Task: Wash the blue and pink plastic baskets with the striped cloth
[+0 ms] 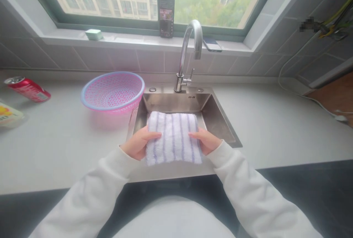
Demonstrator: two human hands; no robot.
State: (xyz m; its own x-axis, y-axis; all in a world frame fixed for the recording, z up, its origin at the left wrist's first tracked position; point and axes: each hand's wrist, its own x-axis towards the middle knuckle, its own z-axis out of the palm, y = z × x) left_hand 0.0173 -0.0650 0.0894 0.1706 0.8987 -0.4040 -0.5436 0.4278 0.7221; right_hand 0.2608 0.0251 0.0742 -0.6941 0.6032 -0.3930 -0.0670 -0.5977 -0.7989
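A white cloth with purple stripes is stretched between my two hands, above the front of the steel sink. My left hand grips its left edge, thumb on top and fingers hidden underneath. At the right edge, my right hand pinches it the same way. The cloth looks folded and lies nearly flat, hiding part of the basin. Behind it rises a chrome faucet, its spout over the sink and its lever at the right side of the base.
Left of the sink, a pink plastic basket with a blue rim rests partly over the sink's edge. A red can and a package are farther left. The windowsill holds a green block, an upright phone and a flat device.
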